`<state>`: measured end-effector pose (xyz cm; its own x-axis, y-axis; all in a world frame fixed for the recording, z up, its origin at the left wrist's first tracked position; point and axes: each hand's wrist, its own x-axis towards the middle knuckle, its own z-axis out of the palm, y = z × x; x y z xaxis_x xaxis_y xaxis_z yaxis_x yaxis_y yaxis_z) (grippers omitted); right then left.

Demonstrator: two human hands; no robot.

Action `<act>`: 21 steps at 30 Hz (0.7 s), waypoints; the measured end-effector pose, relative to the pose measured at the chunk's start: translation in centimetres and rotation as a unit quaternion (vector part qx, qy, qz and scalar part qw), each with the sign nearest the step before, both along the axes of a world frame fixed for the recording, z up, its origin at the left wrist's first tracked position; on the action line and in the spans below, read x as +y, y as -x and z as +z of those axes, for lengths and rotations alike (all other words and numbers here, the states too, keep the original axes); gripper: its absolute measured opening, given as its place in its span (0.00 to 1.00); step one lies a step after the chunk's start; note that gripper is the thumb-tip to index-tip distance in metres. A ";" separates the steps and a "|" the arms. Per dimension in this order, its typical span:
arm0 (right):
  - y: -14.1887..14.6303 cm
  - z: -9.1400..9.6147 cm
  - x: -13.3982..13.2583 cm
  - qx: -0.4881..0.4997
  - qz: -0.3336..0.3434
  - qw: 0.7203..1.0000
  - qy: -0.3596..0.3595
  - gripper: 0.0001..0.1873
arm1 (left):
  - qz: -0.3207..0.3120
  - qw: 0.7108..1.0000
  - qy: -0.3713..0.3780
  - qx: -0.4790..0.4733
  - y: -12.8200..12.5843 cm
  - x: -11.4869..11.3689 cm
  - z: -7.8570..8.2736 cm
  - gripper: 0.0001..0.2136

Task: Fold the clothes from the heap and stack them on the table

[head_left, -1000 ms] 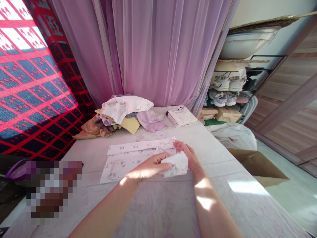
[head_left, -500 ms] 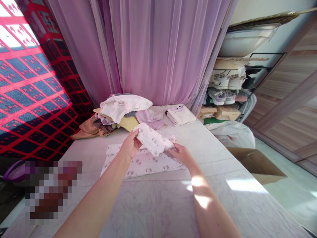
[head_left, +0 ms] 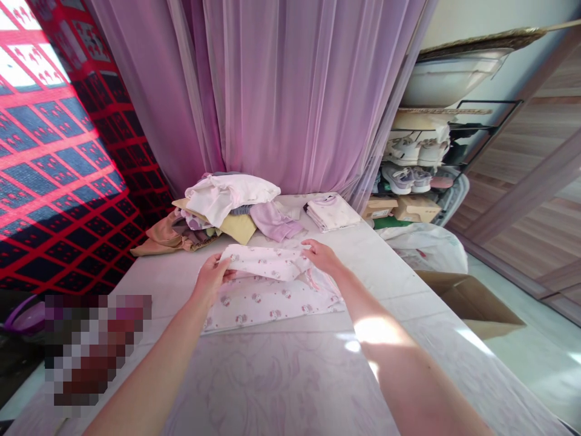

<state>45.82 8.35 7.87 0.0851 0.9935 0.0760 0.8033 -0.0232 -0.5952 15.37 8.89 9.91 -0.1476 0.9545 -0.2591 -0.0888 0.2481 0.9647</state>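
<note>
A pale pink printed garment (head_left: 267, 297), dotted with small cartoon figures, lies partly folded on the bed in front of me. It looks like a child's top, with pinkish trim at its right side. My left hand (head_left: 212, 277) pinches the left end of a raised flap, thumb on top and fingers beneath. At the flap's right end, my right hand (head_left: 323, 255) has its thumb and forefinger at the cloth edge, the other fingers curled out of sight. Between the hands the flap is stretched across the garment's upper part.
A heap of loose clothes (head_left: 231, 209) lies at the back left of the bed. Folded clothes (head_left: 333, 212) are stacked at the back right. Beyond hangs a purple curtain (head_left: 281, 91). Right of the bed stand a shoe rack (head_left: 408, 163) and an open cardboard box (head_left: 472, 300).
My left hand has moved left and down, drawing the raised flap out flatter over the garment. My right hand has shifted slightly up and away from me.
</note>
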 end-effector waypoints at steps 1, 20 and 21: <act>0.2 -0.2 0.3 -0.011 -0.008 1.000 0.001 0.17 | 0.000 1.000 0.007 0.026 0.2 0.0 -0.4 0.11; -0.9 -2.3 -2.4 0.019 -0.094 0.995 -0.009 0.17 | -0.276 0.646 -0.402 0.587 -7.8 -6.4 -1.7 0.08; -1.0 -2.2 -2.1 0.023 -0.092 0.995 -0.003 0.17 | -0.282 0.638 -0.405 0.591 -8.0 -6.1 -1.8 0.07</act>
<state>46.84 6.22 5.70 0.2695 0.9601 0.0741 0.7574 -0.1638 -0.6321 23.41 2.77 8.10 0.6430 0.6928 0.3265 0.7032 -0.7030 0.1066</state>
